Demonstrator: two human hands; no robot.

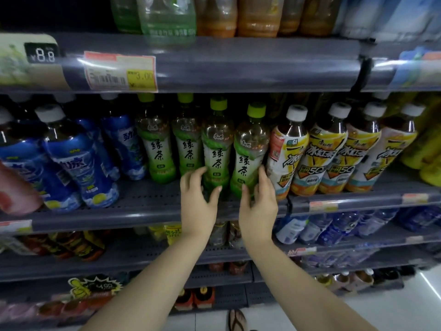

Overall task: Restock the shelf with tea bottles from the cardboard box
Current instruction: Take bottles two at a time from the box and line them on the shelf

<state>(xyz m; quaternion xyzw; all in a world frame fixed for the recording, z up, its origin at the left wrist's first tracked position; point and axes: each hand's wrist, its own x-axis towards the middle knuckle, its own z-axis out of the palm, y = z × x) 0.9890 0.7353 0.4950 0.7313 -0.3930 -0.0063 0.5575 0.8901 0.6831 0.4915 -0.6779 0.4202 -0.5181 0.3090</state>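
Observation:
Two green tea bottles with lime caps stand at the front of the middle shelf [143, 217]. My left hand [198, 204] curls around the base of the left one [216, 149], fingers on its left side and thumb in front. My right hand [261, 206] wraps the base of the right one [248, 156] the same way. Both bottles are upright and touch each other. Two more green tea bottles [156, 149] stand further back to the left. The cardboard box is out of view.
Blue-labelled bottles [71, 161] fill the shelf to the left, and yellow iced tea bottles [319, 161] crowd close on the right. The upper shelf edge [226, 65] with price tags hangs just above the caps. Lower shelves hold more drinks. My sandalled foot [236, 318] is on the floor.

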